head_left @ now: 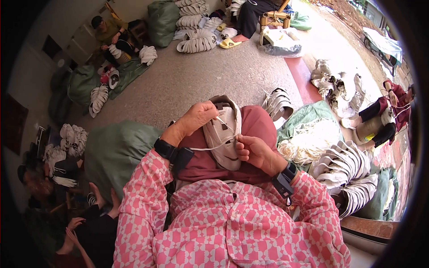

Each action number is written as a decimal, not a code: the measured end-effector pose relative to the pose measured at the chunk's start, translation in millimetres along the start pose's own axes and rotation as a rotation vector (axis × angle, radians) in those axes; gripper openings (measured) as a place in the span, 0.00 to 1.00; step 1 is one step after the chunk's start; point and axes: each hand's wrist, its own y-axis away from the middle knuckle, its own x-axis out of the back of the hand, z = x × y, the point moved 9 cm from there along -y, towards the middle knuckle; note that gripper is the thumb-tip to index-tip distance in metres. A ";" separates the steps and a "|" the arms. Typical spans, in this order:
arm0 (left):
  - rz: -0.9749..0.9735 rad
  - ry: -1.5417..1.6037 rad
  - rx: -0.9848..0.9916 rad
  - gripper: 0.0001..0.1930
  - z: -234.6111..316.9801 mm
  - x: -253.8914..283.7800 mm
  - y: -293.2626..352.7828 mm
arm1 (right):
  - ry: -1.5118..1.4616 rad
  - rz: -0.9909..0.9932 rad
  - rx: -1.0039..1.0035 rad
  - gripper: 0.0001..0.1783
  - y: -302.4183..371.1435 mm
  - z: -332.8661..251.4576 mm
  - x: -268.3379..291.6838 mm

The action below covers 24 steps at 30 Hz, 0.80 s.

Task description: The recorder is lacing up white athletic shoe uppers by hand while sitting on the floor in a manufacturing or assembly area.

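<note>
While the white shoe [223, 134] rests on the person's lap, both hands work at it. It lies on the dark red cloth [259, 125] over the knees, with its open top pointing away from the body.

The left hand [196, 117] sits at the shoe's top left edge, and its fingers are pressed together, pinching the end of a thin white lace [213, 146]. The right hand [252, 150] is curled up just beside the shoe's right edge, and its fingers pinch the same lace lower down. The lace runs across the shoe from one hand to the other.

Close on the left, a big green sack [114, 152] almost touches the left arm. Close on the right, a heap of white laces [308, 138] and a row of white shoe pieces [346, 167] crowd the right elbow. So both sides are tight.

Past the knees, the grey floor [201, 76] is wide and bare for a good way. More white shoe piles [196, 43] lie at its far edge, well apart from the hands.
</note>
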 end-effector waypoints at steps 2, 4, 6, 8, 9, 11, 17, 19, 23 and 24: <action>0.014 0.055 0.042 0.12 -8.0 1.1 2.7 | 0.060 -0.020 0.000 0.09 7.0 -1.8 -11.5; 0.042 0.168 0.101 0.10 -19.0 4.1 0.1 | 0.530 0.184 0.247 0.07 20.9 -36.7 -18.7; 0.049 0.147 0.093 0.11 -21.1 6.8 -3.4 | 0.791 0.258 0.423 0.06 22.2 -62.2 -21.8; 0.057 0.123 0.083 0.11 -22.5 8.8 -7.0 | 1.312 0.313 0.848 0.03 34.9 -90.4 -43.7; 0.051 0.184 0.073 0.12 -22.8 8.2 -8.5 | 1.313 0.312 0.847 0.03 34.6 -94.3 -40.7; 0.054 0.244 0.070 0.12 -28.3 10.5 -6.3 | 1.700 0.170 1.188 0.06 54.5 -92.2 -89.4; 0.044 0.177 0.087 0.13 -20.7 6.6 -9.2 | 2.002 0.027 0.920 0.05 29.0 -71.0 -76.9; 0.055 0.123 0.078 0.11 -15.1 5.1 -9.4 | 2.000 0.040 0.908 0.05 28.4 -69.4 -75.2; 0.099 -0.094 0.042 0.12 -5.6 -0.1 -11.9 | 2.054 0.162 0.838 0.05 19.9 -64.3 -61.3; 0.099 -0.290 -0.026 0.11 1.1 -5.5 -13.0 | 2.057 0.161 0.834 0.05 21.2 -60.2 -57.8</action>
